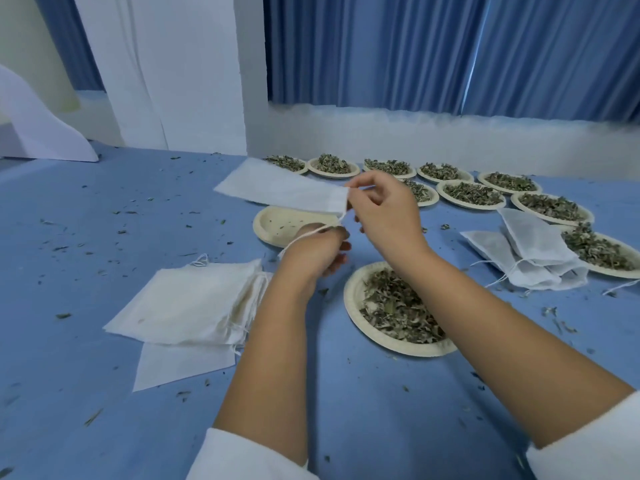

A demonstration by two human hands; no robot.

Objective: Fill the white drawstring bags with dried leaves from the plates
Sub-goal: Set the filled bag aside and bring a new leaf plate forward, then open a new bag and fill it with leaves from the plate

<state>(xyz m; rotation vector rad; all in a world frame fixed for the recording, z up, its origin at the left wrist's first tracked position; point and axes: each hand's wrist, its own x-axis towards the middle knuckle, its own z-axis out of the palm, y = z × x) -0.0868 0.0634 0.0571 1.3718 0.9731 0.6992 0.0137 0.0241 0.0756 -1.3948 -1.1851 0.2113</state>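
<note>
nearest on the blue cloth-covered worktop (104, 393), at the left, lies a stack of flat, empty white fabric drawstring bags (194, 303), waiting to be filled. just right of the stack sits a round pale paper plate (353, 306) heaped with dried grey-green leaves (398, 306), untouched by the look of it.

beyond that plate both hands work on one bag held in the air. the left hand (311, 252) has its fingers curled round the thin white drawstring (304, 235). the right hand (384, 209) pinches the gathered mouth of the held white bag (284, 190) between thumb and fingers. the bag juts out to the left, above an emptied pale paper plate (273, 225) that carries only crumbs. my guess is that this plate's leaves are in the bag and the string is being drawn to close it, though the bag looks fairly flat and its contents are hidden.

farther right, a small pile of plump, closed white bags (530, 251) leans partly on another full plate. along the far edge stand two loose rows of leaf-filled paper plates (471, 194). so only a few bags look done. many plates and a whole stack of bags are left.
</note>
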